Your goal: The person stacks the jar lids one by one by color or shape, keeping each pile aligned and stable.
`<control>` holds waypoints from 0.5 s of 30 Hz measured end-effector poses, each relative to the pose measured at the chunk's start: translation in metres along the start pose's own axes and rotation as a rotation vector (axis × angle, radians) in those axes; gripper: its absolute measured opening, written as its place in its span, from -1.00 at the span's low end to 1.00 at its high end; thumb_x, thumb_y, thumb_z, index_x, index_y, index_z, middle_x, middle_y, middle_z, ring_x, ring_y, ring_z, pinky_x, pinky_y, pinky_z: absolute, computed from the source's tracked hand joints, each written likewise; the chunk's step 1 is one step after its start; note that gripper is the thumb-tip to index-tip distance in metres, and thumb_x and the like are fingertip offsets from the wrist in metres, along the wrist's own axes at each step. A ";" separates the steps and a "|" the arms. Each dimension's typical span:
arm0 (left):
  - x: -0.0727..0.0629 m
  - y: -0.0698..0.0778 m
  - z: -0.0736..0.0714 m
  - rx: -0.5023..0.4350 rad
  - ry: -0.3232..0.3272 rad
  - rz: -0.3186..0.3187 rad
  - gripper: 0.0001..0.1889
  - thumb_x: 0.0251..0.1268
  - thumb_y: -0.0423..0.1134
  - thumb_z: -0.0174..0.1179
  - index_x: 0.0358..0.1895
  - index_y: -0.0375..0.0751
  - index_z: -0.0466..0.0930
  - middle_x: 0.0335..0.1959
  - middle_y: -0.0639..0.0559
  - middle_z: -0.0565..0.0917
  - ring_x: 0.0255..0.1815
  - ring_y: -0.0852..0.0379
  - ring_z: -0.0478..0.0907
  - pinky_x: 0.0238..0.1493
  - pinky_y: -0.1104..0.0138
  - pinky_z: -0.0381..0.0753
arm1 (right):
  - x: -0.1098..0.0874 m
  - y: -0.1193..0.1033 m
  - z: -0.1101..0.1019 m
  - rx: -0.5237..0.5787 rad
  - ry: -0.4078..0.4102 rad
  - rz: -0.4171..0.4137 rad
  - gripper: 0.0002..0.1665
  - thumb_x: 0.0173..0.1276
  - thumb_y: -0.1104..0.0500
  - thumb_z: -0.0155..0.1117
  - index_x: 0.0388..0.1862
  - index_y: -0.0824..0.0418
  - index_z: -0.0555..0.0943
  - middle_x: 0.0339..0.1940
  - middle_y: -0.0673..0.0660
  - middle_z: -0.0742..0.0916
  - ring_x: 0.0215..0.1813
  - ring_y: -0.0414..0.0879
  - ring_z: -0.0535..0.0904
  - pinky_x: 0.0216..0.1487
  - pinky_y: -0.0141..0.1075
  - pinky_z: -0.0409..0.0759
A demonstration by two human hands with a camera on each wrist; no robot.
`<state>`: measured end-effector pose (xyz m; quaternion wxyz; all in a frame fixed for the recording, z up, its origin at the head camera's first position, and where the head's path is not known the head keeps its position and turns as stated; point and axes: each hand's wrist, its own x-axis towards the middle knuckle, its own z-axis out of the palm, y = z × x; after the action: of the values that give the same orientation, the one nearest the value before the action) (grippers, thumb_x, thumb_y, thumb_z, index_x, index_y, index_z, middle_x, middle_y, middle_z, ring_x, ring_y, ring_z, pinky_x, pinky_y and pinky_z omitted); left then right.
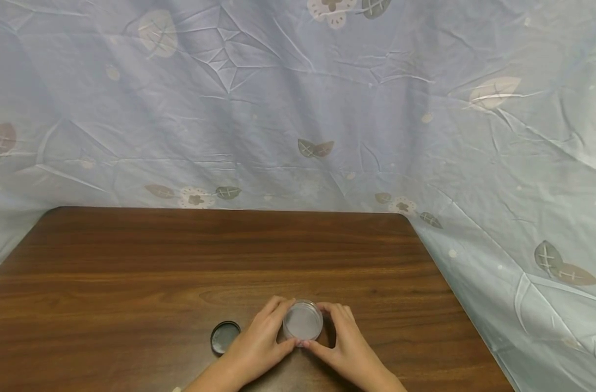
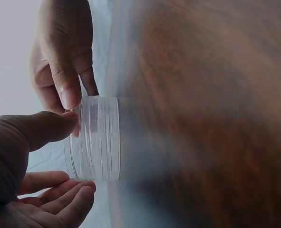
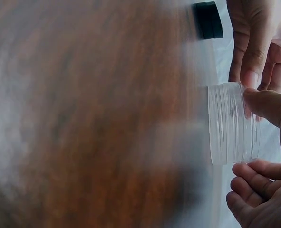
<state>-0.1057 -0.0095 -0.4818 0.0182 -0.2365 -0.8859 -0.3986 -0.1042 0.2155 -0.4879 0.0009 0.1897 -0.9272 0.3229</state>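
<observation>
A short, round, clear plastic jar (image 1: 303,322) stands on the brown wooden table between both hands. Ridges run around its wall in the left wrist view, where the same jar (image 2: 96,140) appears sideways. My left hand (image 1: 265,338) holds its left side, thumb at the near edge and fingers reaching around the far side. From the right, my right hand (image 1: 346,342) grips it the same way, and the two thumb tips meet at the near rim. A black round lid (image 1: 225,337) lies on the table just left of my left hand; the right wrist view catches this lid (image 3: 208,20) too.
The dark wood table (image 1: 180,245) has rounded far corners. A pale blue cloth (image 1: 278,109) with leaf and flower prints hangs behind it and along its right side.
</observation>
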 end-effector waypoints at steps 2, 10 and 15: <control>0.000 0.000 0.000 0.001 -0.004 0.003 -0.26 0.23 -0.20 0.53 0.42 -0.42 0.44 0.22 -0.13 0.61 0.21 -0.09 0.70 0.15 0.11 0.78 | 0.000 0.000 0.000 0.000 -0.001 0.000 -0.14 0.27 -0.26 0.52 0.37 0.18 0.47 0.30 0.04 0.65 0.28 -0.10 0.46 0.32 -0.05 0.66; -0.001 0.000 -0.001 -0.004 -0.026 0.008 -0.23 0.24 -0.17 0.52 0.43 -0.43 0.41 0.24 -0.15 0.59 0.23 -0.12 0.69 0.18 0.11 0.77 | -0.002 0.002 -0.001 -0.008 0.002 -0.006 -0.12 0.28 -0.28 0.50 0.40 0.17 0.46 0.29 0.03 0.64 0.27 -0.12 0.45 0.31 -0.08 0.67; 0.000 0.000 -0.001 -0.009 -0.026 0.004 -0.22 0.24 -0.15 0.53 0.44 -0.42 0.40 0.23 -0.15 0.59 0.22 -0.11 0.69 0.16 0.11 0.78 | -0.003 0.002 -0.001 -0.006 0.005 -0.005 -0.10 0.28 -0.30 0.48 0.41 0.16 0.45 0.29 0.01 0.63 0.27 -0.13 0.44 0.31 -0.08 0.66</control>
<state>-0.1056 -0.0101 -0.4811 0.0063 -0.2435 -0.8839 -0.3993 -0.1023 0.2185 -0.4892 0.0045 0.1915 -0.9277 0.3203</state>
